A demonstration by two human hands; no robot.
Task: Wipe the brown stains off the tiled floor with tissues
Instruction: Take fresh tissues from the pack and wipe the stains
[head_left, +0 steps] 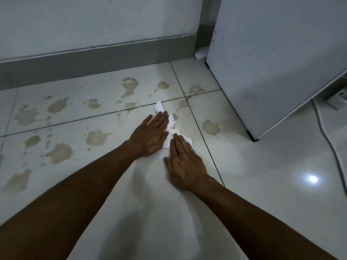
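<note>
Nearest the camera, two bare forearms reach forward over the pale glossy tiled floor (262, 166), which carries dark grout lines and a bright spot of reflected light at right. Right hand (185, 164): palm down, fingers straight and together, fingertips pressing the near edge of the crumpled white tissue (173, 128); it curls round nothing. Left hand (150, 135): likewise flat, fingers extended and pressing on the left part of the same tissue, just beside the right hand. The tissue lies on the floor between and ahead of both hands, close to a crossing of grout lines; one twisted end of it projects beyond the left fingertips, touching the far grout line.

Brown stains (60, 152) lie scattered across the tiles, mostly to the left of the hands and beyond them; one separate blotch (211, 126) sits to the right of the tissue, near the foot of a white flat-sided cabinet (272, 62) that stands on small dark corner feet. A white cable (326, 136) runs over the floor at far right, beside the cabinet. Farthest back, a grey skirting board (93, 61) runs along the base of a white wall (93, 19).
</note>
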